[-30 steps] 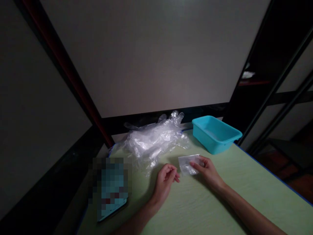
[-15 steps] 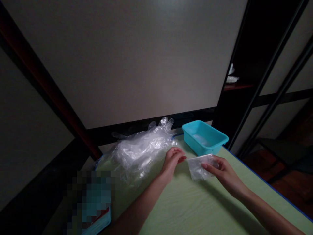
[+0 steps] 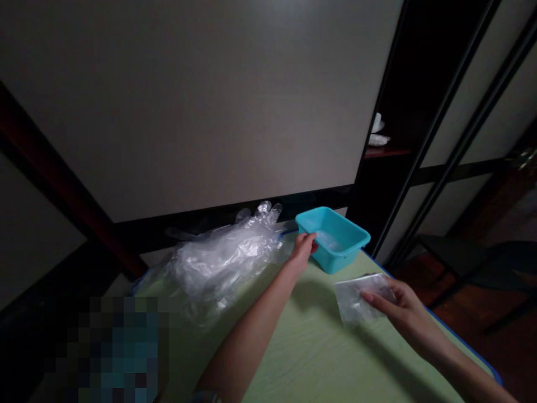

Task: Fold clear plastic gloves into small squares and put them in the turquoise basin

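A green table (image 3: 319,358) with a blue edge, seen from the wearer's own eyes in dim light. Nearest on the right, the right hand (image 3: 409,318) holds a small, clear, folded plastic packet (image 3: 350,299) above the table, pinched at its right side between thumb and fingers, with no gap left in the grip. The packet's free side reaches toward the middle, fairly flat. It looks almost weightless, thin and limp, likely slick and quick to crease or slide between its layers; a light pinch on a folded edge, through all the layers, should suit it best.

A little farther off, the left hand (image 3: 302,251) has its fingers curled in, nearly closed, at the near left rim of a turquoise tub (image 3: 331,260). Whether they grip the rim or only touch it, I cannot tell. The tub seems light but stiff, easy to take by its rim, and something pale lies inside (too faint to name).

Left of the tub is a heap of clear plastic gloves (image 3: 222,252), soft, crinkled and probably clingy, so a single one would be best lifted by its cuff. Behind it all stands a large grey panel (image 3: 235,112).
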A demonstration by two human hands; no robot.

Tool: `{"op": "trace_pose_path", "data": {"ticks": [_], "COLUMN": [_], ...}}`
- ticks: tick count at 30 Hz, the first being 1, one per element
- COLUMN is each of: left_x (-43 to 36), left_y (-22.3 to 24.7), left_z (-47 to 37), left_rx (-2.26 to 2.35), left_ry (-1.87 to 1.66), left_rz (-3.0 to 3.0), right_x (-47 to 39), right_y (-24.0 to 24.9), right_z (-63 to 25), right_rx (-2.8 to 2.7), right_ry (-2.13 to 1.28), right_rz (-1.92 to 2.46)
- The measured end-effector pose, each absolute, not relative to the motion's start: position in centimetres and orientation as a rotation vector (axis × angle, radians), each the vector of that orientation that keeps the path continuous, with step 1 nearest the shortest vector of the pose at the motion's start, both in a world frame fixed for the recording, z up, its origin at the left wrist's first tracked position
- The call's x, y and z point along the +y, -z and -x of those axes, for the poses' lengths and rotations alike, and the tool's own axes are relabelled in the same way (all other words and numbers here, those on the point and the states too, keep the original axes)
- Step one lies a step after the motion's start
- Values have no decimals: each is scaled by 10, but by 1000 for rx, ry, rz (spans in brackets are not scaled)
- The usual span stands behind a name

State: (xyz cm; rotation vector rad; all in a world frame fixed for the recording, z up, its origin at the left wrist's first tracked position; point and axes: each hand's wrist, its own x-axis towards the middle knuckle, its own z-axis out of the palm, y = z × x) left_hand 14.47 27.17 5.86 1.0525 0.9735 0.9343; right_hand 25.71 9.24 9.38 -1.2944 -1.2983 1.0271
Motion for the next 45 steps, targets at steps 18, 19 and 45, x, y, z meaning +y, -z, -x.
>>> {"op": "trace_pose_path", "data": {"ticks": [18,19,45], "left_x": [182,179,155], "left_y": [-112,-113,-126], "left_z": [-15,-13,-10], "left_rx": [627,618,642], "left_ry": [-774,-742,-719], "left_rz": [-1198,-1209,-1187], "right_x": [71,73,131], "right_y": [-155,-158,-160], "right_z": [-268,-264,-215], "right_rx": [-1244,-1283,-2385], "right_ry": [-904,-896,-640], "right_rz": [1254,1268,1396]}}
